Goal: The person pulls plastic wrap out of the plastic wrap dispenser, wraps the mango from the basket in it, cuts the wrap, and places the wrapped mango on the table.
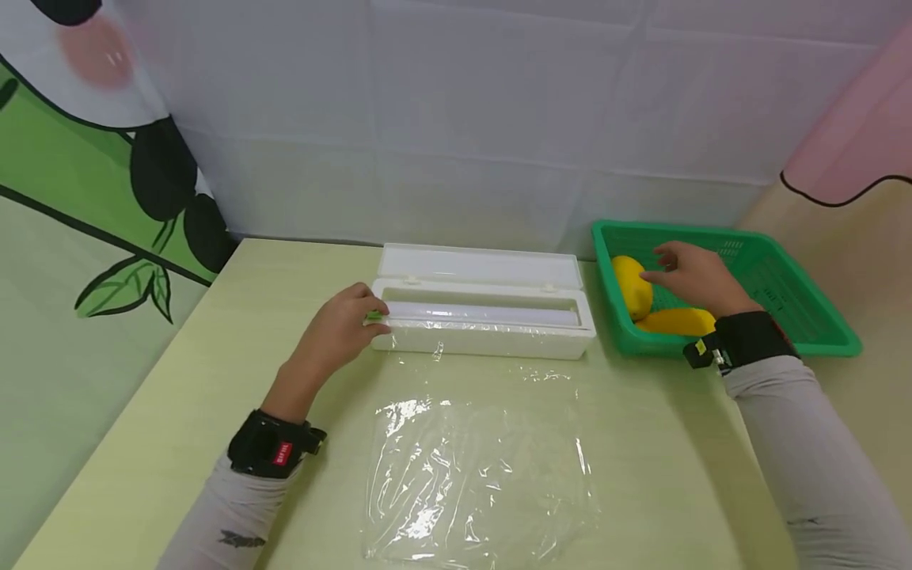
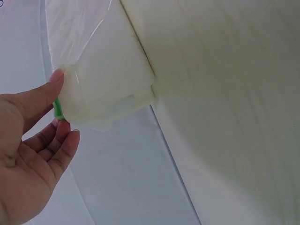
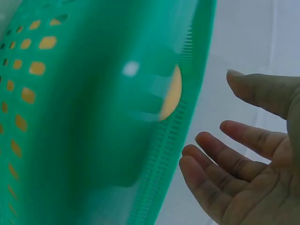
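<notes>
At the left end of a white cling film dispenser box [image 1: 484, 342], my left hand [image 1: 342, 328] pinches a small green slider [image 2: 57, 110] between thumb and fingers. The box's lid [image 1: 480, 265] is tipped back, and a roll of film [image 1: 492, 316] lies inside. A sheet of clear cling film [image 1: 477, 475] extends from the box's front onto the table, creased and shiny. Over the green basket [image 1: 805, 289], my right hand [image 1: 694, 277] hovers with relaxed fingers, holding nothing. Close to its fingertips are a rounded yellow fruit [image 1: 632, 286] and a longer yellow one [image 1: 677, 321].
The basket stands right of the box at the back of the pale table [image 1: 663, 475]. A pale cloth wall [image 1: 484, 142] rises directly behind. Printed cloth with green leaves [image 1: 124, 289] hangs on the left, and a pink and beige one [image 1: 855, 142] on the right.
</notes>
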A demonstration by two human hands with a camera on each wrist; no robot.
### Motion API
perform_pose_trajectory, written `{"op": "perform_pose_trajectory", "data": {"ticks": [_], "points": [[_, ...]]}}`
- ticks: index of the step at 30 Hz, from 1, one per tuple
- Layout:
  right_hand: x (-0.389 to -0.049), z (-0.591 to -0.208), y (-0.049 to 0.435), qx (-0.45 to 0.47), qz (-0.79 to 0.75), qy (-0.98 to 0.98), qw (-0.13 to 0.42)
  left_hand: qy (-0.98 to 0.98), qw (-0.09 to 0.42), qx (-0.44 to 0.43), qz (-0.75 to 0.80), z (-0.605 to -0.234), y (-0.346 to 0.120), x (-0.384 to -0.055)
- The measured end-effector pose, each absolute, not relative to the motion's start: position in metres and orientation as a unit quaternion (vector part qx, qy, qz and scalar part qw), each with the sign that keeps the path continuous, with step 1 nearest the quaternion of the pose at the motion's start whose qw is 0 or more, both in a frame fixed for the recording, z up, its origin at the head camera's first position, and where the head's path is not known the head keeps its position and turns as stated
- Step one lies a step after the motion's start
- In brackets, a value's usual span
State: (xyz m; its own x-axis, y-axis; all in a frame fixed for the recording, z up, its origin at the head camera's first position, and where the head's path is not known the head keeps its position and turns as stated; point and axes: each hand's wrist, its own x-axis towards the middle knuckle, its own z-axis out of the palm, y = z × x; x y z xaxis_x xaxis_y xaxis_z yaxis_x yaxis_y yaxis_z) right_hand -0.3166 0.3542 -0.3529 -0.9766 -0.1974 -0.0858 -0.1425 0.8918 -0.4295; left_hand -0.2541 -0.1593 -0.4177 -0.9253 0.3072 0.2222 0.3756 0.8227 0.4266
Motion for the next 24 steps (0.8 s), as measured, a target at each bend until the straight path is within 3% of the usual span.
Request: {"op": "perform_pose_trajectory", "data": {"ticks": [13, 24], "points": [[-0.385, -0.378, 0.364, -0.075, -0.186, 0.966, 0.163, -0.956, 0.093, -0.152, -0.235, -0.423, -0.144, -0.265], [-0.416, -0.399, 0.364, -0.095, -0.203, 0.958, 0.178, -0.959, 0.099, -0.133, -0.229, -0.422, -0.133, -0.277]]}}
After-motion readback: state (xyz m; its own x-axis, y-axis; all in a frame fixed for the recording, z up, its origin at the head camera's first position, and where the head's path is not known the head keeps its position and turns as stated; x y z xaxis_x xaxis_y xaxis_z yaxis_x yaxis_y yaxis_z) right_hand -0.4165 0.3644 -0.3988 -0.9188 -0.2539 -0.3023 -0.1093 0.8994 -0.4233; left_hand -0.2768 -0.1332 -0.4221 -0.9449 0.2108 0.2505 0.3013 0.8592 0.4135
